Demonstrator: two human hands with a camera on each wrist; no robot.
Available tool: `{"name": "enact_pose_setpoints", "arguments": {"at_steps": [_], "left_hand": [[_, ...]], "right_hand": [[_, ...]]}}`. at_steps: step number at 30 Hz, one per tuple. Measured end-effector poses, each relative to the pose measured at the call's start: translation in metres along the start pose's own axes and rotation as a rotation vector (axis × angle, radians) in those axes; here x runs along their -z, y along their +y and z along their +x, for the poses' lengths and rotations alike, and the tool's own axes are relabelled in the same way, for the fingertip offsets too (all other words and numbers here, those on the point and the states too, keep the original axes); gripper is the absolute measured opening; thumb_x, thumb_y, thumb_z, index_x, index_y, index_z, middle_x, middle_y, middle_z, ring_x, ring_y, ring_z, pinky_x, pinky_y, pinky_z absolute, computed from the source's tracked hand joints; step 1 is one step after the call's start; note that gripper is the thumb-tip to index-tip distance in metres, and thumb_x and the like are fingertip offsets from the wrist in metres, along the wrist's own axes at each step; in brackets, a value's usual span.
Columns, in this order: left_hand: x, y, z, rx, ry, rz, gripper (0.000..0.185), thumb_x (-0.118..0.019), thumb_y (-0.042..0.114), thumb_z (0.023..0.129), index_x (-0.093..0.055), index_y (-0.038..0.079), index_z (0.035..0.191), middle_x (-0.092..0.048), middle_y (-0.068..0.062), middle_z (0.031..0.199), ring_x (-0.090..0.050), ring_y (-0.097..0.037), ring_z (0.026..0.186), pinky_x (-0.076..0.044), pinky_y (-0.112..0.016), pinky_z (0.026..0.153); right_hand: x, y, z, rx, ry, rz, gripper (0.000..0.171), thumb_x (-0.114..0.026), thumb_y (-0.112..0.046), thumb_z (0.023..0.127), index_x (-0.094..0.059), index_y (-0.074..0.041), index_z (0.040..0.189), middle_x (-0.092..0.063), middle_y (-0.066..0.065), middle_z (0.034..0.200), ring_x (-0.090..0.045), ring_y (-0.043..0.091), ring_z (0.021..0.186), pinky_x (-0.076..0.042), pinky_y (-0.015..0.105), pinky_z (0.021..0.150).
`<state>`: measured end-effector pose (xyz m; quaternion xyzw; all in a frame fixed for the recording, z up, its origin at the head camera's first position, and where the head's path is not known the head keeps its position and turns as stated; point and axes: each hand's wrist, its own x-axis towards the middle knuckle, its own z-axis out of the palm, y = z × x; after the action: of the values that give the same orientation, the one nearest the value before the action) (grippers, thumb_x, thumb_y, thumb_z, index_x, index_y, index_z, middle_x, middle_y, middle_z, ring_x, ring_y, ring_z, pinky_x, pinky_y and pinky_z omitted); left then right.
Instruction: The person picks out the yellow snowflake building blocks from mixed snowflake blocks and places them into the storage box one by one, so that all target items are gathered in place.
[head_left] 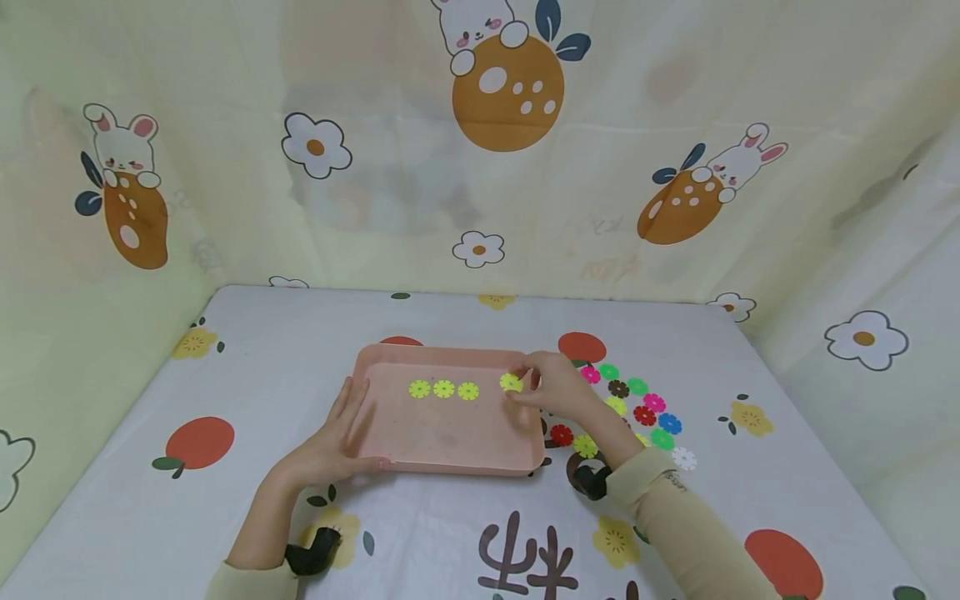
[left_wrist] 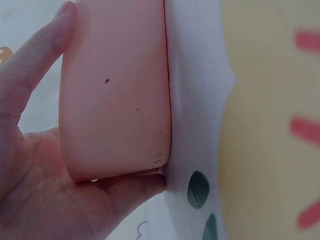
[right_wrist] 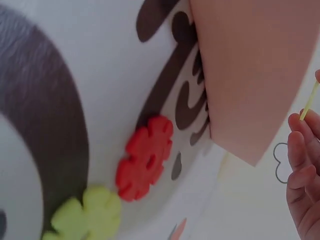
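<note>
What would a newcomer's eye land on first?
Likely the shallow pink rectangular tray, central in the head view, with three yellow flower-shaped plastic-looking discs in a row toward its far side. Next, the right hand pinching another yellow disc at the tray's right end, the left hand touching its left. Then the scattered multicoloured flower-shaped discs right of it.

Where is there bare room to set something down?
In the pink tray, nearer the person than the three yellow pieces; also the tablecloth left of the left hand. Crowded: right of the tray, among scattered pieces.
</note>
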<state>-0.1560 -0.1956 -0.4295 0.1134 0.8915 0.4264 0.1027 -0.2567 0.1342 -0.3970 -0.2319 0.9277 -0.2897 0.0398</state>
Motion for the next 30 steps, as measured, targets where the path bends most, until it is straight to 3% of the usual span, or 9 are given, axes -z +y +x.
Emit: {"name": "enact_pose_setpoints", "arguments": {"at_steps": [11, 19, 30], "left_hand": [[-0.001, 0.001, 0.001, -0.004, -0.005, -0.002, 0.114, -0.077, 0.044, 0.069, 0.006, 0.029, 0.147, 0.019, -0.011, 0.15, 0.004, -0.04, 0.136, -0.018, -0.064, 0.099], [0.001, 0.0, 0.0, -0.002, 0.001, 0.014, 0.115, -0.076, 0.045, 0.069, 0.007, 0.03, 0.147, 0.019, -0.012, 0.15, 0.004, -0.041, 0.136, -0.019, -0.064, 0.099], [0.001, -0.001, 0.0, -0.006, -0.004, 0.002, 0.115, -0.077, 0.043, 0.069, 0.007, 0.031, 0.146, 0.018, -0.012, 0.15, 0.004, -0.04, 0.136, -0.019, -0.064, 0.099]], "right_hand": [[-0.009, 0.001, 0.009, -0.019, -0.056, -0.015, 0.034, -0.076, -0.026, 0.074, -0.066, -0.008, 0.101, -0.054, 0.0, 0.071, -0.049, 0.016, 0.065, -0.043, 0.026, 0.051], [-0.021, 0.001, 0.023, -0.047, -0.094, -0.018, 0.029, -0.077, -0.026, 0.073, -0.067, -0.011, 0.095, -0.058, -0.002, 0.074, -0.053, 0.014, 0.064, -0.046, 0.024, 0.054], [-0.032, 0.001, 0.034, 0.017, -0.106, -0.091, 0.029, -0.076, -0.019, 0.071, -0.069, -0.004, 0.095, -0.063, -0.001, 0.083, -0.057, 0.012, 0.072, -0.048, 0.024, 0.065]]}}
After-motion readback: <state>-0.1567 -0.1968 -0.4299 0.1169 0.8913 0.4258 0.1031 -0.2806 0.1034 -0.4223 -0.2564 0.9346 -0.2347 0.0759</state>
